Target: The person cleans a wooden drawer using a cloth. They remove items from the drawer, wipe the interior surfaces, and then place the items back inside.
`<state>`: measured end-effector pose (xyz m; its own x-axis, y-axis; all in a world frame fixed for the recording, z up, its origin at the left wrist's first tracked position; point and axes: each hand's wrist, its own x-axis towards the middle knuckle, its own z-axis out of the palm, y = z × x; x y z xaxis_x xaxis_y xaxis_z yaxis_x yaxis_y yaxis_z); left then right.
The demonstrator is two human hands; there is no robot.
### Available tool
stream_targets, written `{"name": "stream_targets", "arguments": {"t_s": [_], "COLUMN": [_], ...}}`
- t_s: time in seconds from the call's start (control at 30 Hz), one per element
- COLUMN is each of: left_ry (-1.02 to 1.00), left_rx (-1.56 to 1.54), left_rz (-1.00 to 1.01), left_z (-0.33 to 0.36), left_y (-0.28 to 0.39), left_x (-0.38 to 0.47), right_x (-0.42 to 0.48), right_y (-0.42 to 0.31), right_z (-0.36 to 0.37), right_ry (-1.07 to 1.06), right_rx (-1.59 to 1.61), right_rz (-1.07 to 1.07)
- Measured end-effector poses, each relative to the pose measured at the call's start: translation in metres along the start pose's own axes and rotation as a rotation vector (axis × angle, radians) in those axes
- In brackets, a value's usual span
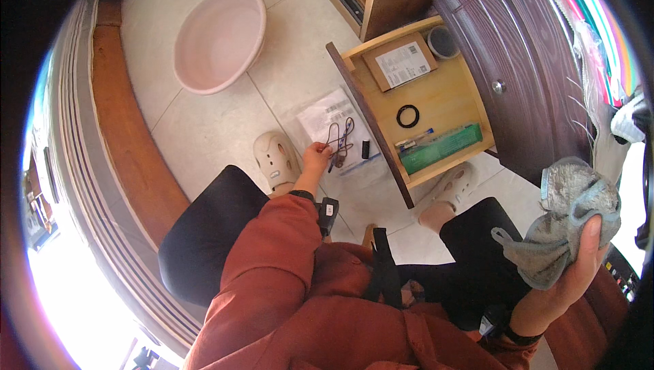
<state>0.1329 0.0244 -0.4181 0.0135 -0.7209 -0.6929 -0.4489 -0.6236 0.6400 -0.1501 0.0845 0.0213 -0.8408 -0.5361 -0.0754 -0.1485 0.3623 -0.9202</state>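
Note:
My left hand (318, 156) pinches a thin brown cord (349, 126), looped above a white plastic packet (319, 114) on the tiled floor. Close by on the packet lies a small black cylinder (365, 149). Raised at the right, my right hand (582, 268) grips a crumpled grey cloth (557, 237) with light-blue edging. Between my feet and the cabinet, a wooden drawer (444, 84) is pulled out. Inside it are a labelled cardboard box (373, 66), a black ring (407, 116), a green box (442, 148) and a round container (443, 42).
A pink plastic basin (222, 38) stands on the floor at the upper left. The dark wood cabinet front (511, 53) rises behind the drawer. A bed edge with striped fabric (82, 114) runs along the left. My beige clogs (276, 158) flank the drawer front (373, 125).

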Motion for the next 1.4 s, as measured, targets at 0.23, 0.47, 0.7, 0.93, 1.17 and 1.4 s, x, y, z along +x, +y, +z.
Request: {"name": "stream_targets", "arguments": {"t_s": [0.23,0.47,0.7,0.93,1.17,1.4], "left_ry": [0.112,-0.095,-0.323,-0.790,-0.421,-0.952], "left_rx": [0.667,0.320,-0.676,-0.957,-0.018,-0.175], "left_rz": [0.312,0.055,-0.167,0.312,0.933,0.636], "left_z": [0.021,0.019,-0.039,-0.051,-0.034,-0.045], "left_y": [0.018,0.016,0.072,0.222,0.313,0.342], "left_x": [-0.026,-0.006,-0.049,-0.149,-0.264,-0.282], "right_x": [0.002,0.005,0.005,-0.003,-0.030,0.014], "right_y": [0.004,0.004,0.006,0.001,-0.007,-0.009], "right_z": [-0.004,-0.010,-0.015,0.004,0.051,0.044], "right_ry": [-0.004,-0.071,-0.211,-0.583,-0.724,-0.406], "right_rx": [-0.016,0.014,0.144,0.359,0.434,0.842], "right_rz": [0.000,0.023,-0.043,0.142,0.172,0.060]}}
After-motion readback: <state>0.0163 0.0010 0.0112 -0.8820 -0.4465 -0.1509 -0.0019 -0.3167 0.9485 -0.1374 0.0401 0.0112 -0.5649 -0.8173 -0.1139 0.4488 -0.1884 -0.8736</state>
